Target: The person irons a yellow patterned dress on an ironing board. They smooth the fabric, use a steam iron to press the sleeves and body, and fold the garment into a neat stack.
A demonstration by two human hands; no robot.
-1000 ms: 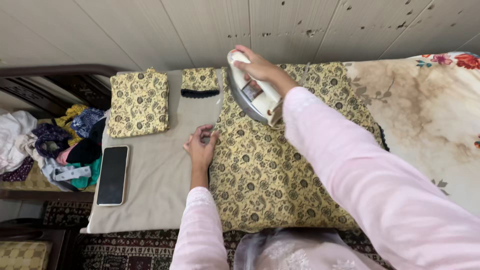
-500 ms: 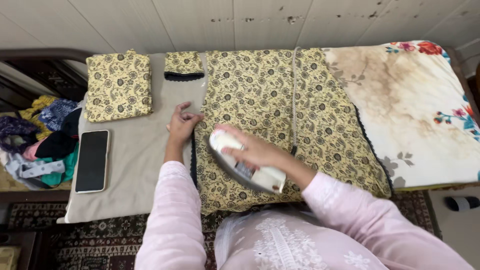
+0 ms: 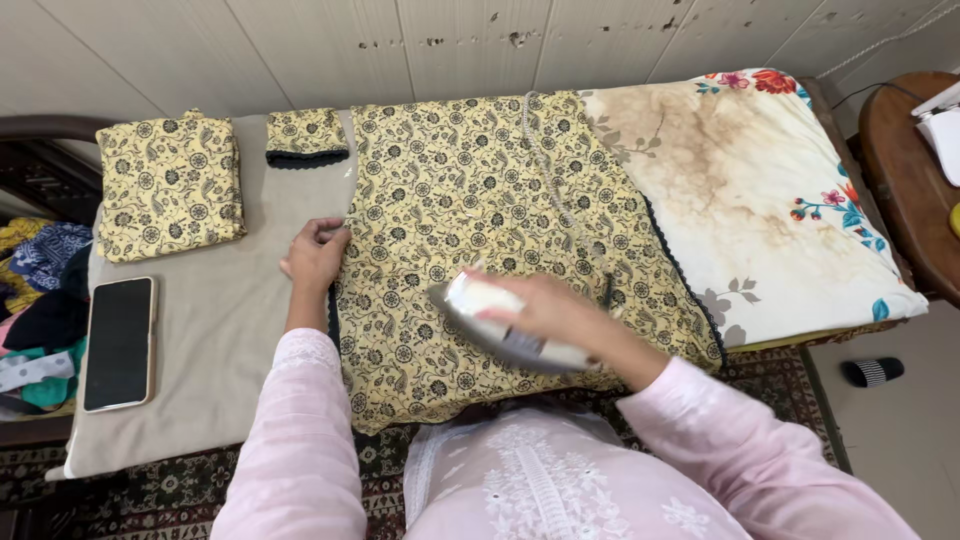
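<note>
In the head view my right hand (image 3: pixel 545 310) is wrapped around the handle of the white iron (image 3: pixel 500 325), which now lies on the yellow patterned cloth (image 3: pixel 470 200) near the front edge of the bed (image 3: pixel 800 230); a second ago it was up at the far edge, so the pass has travelled toward me. My left hand (image 3: pixel 315 255), fingers curled together, still pins the left hem of the cloth on the grey sheet (image 3: pixel 230 330). Toward the left edge lie a dark phone (image 3: pixel 118 343) and a folded yellow piece (image 3: pixel 168 187).
</note>
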